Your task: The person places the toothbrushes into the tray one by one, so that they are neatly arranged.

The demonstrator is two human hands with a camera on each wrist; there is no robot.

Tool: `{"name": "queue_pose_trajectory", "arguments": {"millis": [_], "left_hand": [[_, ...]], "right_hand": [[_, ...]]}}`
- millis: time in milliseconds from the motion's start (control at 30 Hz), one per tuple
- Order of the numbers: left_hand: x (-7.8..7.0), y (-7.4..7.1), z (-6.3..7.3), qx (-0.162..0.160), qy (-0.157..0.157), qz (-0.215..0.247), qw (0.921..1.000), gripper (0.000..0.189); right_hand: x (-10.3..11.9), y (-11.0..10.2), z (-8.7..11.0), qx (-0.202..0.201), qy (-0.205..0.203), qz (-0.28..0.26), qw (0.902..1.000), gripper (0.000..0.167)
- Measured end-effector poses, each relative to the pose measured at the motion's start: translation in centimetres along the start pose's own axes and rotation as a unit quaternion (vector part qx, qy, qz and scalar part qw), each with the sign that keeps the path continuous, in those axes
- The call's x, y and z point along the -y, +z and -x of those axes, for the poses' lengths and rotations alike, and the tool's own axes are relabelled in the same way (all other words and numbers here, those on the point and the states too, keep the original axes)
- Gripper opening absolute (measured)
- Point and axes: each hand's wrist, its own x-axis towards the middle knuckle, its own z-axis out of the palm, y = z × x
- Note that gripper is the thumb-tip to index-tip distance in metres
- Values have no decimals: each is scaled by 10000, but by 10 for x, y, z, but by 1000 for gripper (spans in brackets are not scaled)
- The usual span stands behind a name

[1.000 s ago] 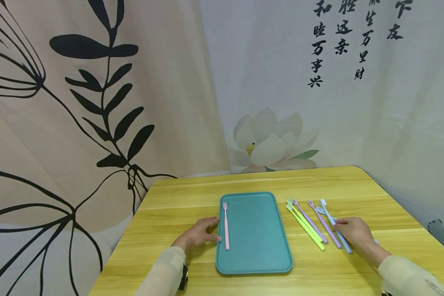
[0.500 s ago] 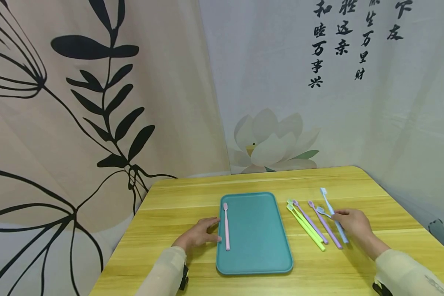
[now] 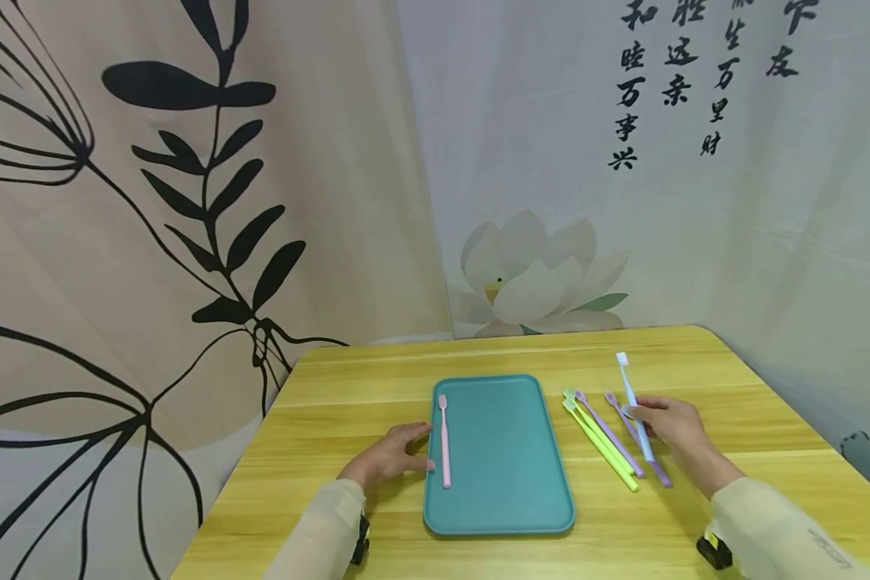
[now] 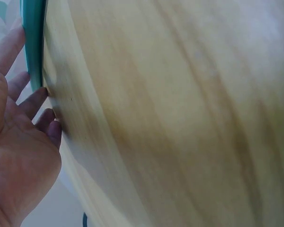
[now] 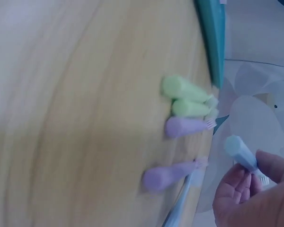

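My right hand [image 3: 673, 425] pinches a light-blue toothbrush [image 3: 644, 441] by its handle, bristle head pointing up and away; the right wrist view shows it raised off the table. Beneath and beside it lie two green toothbrushes [image 3: 600, 445], a purple one [image 3: 611, 435] alongside them, and another purple one [image 3: 663, 475] farther right. A second blue toothbrush [image 5: 180, 203] lies on the table, mostly hidden by the hand in the head view. My left hand [image 3: 386, 456] touches the left edge of a teal tray [image 3: 507, 459] with extended fingers. On that tray rests a pink toothbrush [image 3: 445, 443].
The wooden table [image 3: 362, 379] has its far edge close to a hanging curtain [image 3: 348, 201] with plant prints. A second, paler cloth [image 3: 536, 145] with a lotus and black writing hangs at the right.
My right hand has lifted the light-blue toothbrush off the other blue one and carried it up and to the left, over the purple toothbrush. The left hand stays at the tray.
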Motion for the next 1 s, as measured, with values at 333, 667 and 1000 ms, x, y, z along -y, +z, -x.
{"name": "queue_pose_trajectory", "arguments": {"millis": [333, 667, 1000], "left_hand": [[2, 0, 1, -14, 17, -27, 10000, 75], [-2, -2, 0, 27, 59, -85, 9999, 75], [-1, -2, -1, 57, 51, -138, 9999, 75]], "right_hand": [[22, 25, 4, 228, -142, -5, 9996, 53], [33, 46, 4, 131, -73, -299, 9994, 49], [41, 72, -1, 129, 36, -853, 9963, 45]]}}
